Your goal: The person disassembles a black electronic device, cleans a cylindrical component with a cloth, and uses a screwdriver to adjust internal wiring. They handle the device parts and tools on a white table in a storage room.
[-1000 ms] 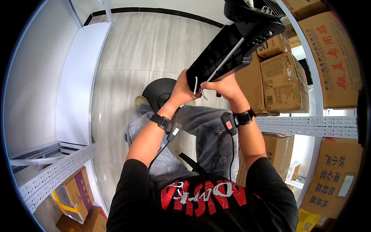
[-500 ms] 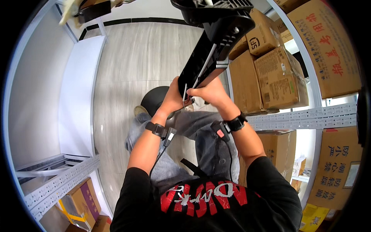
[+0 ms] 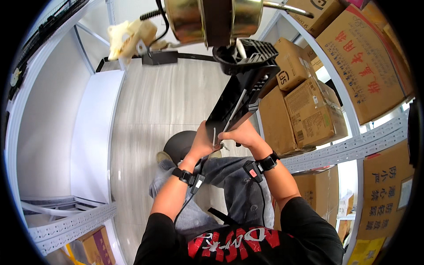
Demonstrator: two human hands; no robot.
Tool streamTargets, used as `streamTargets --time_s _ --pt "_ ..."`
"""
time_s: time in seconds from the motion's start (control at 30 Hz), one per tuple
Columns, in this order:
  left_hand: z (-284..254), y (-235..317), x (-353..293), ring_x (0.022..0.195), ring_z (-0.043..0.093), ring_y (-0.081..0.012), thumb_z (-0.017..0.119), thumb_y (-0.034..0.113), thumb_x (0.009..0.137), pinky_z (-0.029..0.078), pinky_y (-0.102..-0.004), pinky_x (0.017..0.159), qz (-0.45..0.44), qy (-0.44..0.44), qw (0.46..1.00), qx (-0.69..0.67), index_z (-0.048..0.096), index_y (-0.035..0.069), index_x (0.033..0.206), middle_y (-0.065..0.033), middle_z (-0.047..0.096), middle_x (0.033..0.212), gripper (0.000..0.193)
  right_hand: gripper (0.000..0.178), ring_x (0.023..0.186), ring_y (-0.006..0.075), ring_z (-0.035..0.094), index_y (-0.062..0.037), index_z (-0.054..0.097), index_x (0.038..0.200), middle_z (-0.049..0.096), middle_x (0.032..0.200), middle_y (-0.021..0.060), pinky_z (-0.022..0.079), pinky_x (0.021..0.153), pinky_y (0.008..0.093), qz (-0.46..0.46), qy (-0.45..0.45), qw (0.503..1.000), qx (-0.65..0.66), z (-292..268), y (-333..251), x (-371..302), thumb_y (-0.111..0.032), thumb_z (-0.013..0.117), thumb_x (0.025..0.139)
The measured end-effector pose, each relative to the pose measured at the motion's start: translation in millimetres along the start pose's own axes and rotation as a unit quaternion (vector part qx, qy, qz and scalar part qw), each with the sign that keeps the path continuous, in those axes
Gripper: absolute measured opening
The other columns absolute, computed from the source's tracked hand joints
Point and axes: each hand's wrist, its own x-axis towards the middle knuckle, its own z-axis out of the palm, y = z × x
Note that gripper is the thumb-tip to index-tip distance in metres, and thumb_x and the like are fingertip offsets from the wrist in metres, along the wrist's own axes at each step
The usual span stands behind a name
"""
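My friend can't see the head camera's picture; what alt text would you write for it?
A person's left hand and right hand grip the near end of a long black plastic part, with a shiny metal drum showing above it. Cardboard boxes are stacked on the right; a white shelf stands at left.

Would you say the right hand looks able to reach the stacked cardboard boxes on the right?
Probably not: the right hand is holding the long black part, though the way to the boxes looks fairly open.
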Motion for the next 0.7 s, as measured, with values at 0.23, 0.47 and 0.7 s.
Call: streamTargets --time_s 0.23,0.47,0.7 --pt "15.2 9.4 -0.4 0.088 0.06 -0.0267 0.078 0.007 0.055 0.048 -0.0354 0.078 0.091 0.145 0.985 0.012 0.049 -0.005 0.105 -0.0153 0.059 0.094 0.058 0.062 0.082 0.0147 0.056 0.0015 0.057 0.108 0.061 0.093 0.0045 0.05 0.07 0.029 0.041 -0.067 0.994 -0.072 -16.3 -27.4 9.9 -0.009 0.082 0.052" --pt "8.5 12.1 -4.2 0.086 0.06 -0.0245 0.076 0.006 0.056 0.048 -0.0347 0.077 0.059 0.12 0.991 0.0 0.05 -0.004 0.103 -0.0127 0.057 0.092 0.054 0.047 0.083 0.0141 0.057 0.0034 0.061 0.095 0.063 0.09 0.008 0.05 0.073 0.0288 0.029 -0.08 0.993 -0.076 -11.1 -27.6 7.8 -0.011 0.082 0.055" --pt "1.8 22.8 -12.8 0.097 0.059 -0.0204 0.088 0.013 0.054 0.05 -0.0339 0.084 0.042 0.079 0.996 0.007 0.043 -0.001 0.115 -0.0117 0.058 0.105 0.077 0.053 0.083 0.0147 0.057 0.0038 0.06 0.099 0.063 0.091 0.0065 0.049 0.075 0.0294 -0.075 -0.095 0.992 -0.02 -14.0 -2.7 12.7 -0.021 0.087 0.06"
